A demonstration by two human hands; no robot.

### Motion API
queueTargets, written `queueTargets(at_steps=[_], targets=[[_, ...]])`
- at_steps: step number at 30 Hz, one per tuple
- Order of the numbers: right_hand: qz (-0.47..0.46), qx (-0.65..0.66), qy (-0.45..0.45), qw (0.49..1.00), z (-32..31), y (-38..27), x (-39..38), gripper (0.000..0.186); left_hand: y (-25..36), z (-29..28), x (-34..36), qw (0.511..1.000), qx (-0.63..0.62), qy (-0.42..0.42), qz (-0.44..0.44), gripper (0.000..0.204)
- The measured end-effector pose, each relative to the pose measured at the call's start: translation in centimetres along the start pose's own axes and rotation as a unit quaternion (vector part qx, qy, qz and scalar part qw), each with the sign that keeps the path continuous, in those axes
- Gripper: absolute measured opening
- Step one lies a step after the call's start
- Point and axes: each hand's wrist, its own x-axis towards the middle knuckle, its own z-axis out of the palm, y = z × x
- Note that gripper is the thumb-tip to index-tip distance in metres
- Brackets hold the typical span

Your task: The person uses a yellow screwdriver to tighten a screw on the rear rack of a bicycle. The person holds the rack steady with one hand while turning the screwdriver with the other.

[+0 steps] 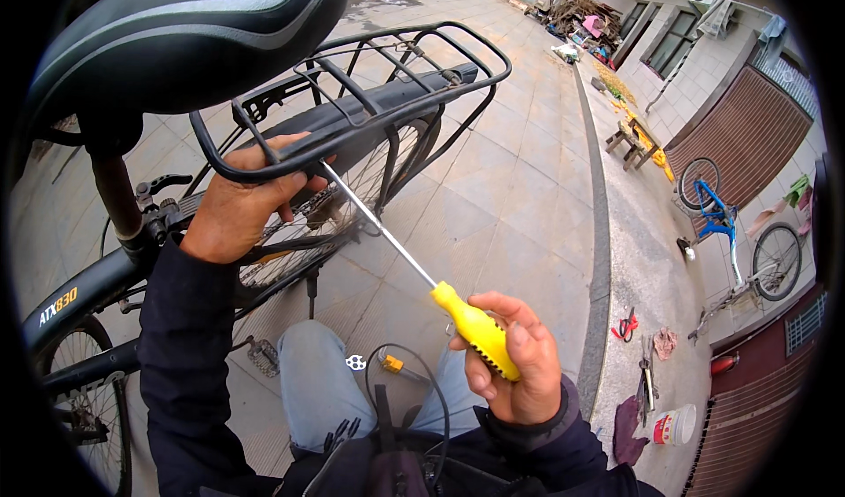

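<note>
While your left hand (pixel 233 205) is curling around the near bar of the black rear rack (pixel 370 101), its fingers (pixel 295 145) are wrapping over the tube and their tips are passing out of sight behind it. Your right hand (pixel 515 365) is gripping the yellow handle of a long screwdriver (pixel 471 325), fingers pressed together around it so that the butt of the handle is hidden inside your palm. Its thin metal shaft is running up and to the left toward the rack, and the tip is disappearing behind your left hand, so you cannot tell what it is touching. The black saddle (pixel 185 35) is filling the far left and blocking the frame beneath it. The rear wheel (pixel 343 206) is showing only in part through the rack stays, blurred near the spokes. Your jeans-clad knee (pixel 321 382) is sitting low in the middle, with a small cable and bag half cut off by the lower edge. To the far right, a blue bicycle (pixel 731 233) is lying on the paving (pixel 510 198), and red-handled pliers (pixel 627 325) plus a small bucket (pixel 676 427) are resting nearby, too small to make out further.
</note>
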Motion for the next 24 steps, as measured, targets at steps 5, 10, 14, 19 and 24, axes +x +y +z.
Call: queueTargets(at_steps=[5,10,14,19,24], targets=[[-0.027,0.075,-0.028,0.996,-0.48,0.32,-0.15,0.054,-0.2,0.11,0.05,1.0,-0.003,-0.004,0.003,0.039],[0.003,0.04,-0.035,0.999,-0.46,-0.03,0.01,0.05,-0.25,0.14,0.17,1.0,-0.003,0.006,0.001,0.045],[0.011,0.0,0.005,1.0,-0.13,0.01,0.03,0.043,-0.08,0.13,0.05,1.0,0.0,0.008,0.001,0.045],[-0.011,-0.044,0.031,0.999,-0.03,0.14,0.0,0.039,-0.15,0.19,0.16,1.0,0.0,0.006,0.001,0.045],[-0.062,-0.132,0.065,0.987,0.34,0.42,-0.31,0.034,-0.04,0.22,0.14,1.0,0.005,0.008,-0.001,0.045]])
